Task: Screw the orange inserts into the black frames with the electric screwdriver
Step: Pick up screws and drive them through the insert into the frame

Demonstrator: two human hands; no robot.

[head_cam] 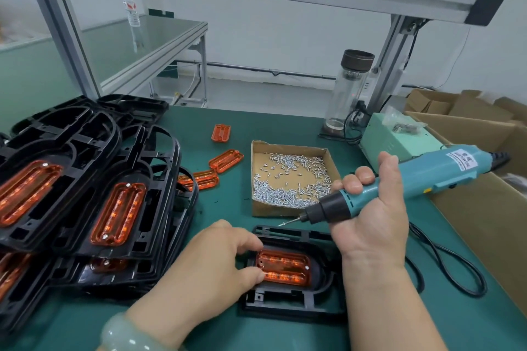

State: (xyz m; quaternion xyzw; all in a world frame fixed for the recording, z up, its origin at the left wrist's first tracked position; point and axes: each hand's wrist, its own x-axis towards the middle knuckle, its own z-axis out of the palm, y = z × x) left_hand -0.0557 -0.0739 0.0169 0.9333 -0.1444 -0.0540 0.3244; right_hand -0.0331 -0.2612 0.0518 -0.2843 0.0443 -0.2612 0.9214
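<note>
- Green mat on bench point(228, 208), head view.
- Near front edge, centre: single black frame point(285, 299) flat on mat, orange insert point(285, 266) seated in its opening; small silver screw head point(307, 267) visible near insert's R end.
- L hand point(216, 262) at insert's L end: fingers point(251, 242) curled over top edge, thumb at lower edge, pinching insert between them; pale green bangle point(122, 333) on wrist.
- R hand point(370, 208) raised above frame, palm toward camera, fingers wrapped round teal electric screwdriver point(422, 177); tool tilted, nose down-left, bit point(293, 220) just above frame's far edge, not touching insert; a small screw seemingly on bit tip, too small to be sure.
- Behind tool: open cardboard tray point(281, 209) w/ heap of silver screws point(285, 194).
- L side: stack of black frames point(85, 179), several w/ orange inserts already in, overlapping and tilted.
- Btwn stack and tray: three loose orange inserts point(226, 160) lying on mat.
- Far R: pale green power box point(393, 139), clear bottle point(346, 88) w/ dark lid beside it, black cable point(445, 265) looped on mat, brown cartons point(484, 222) along bench edge.
</note>
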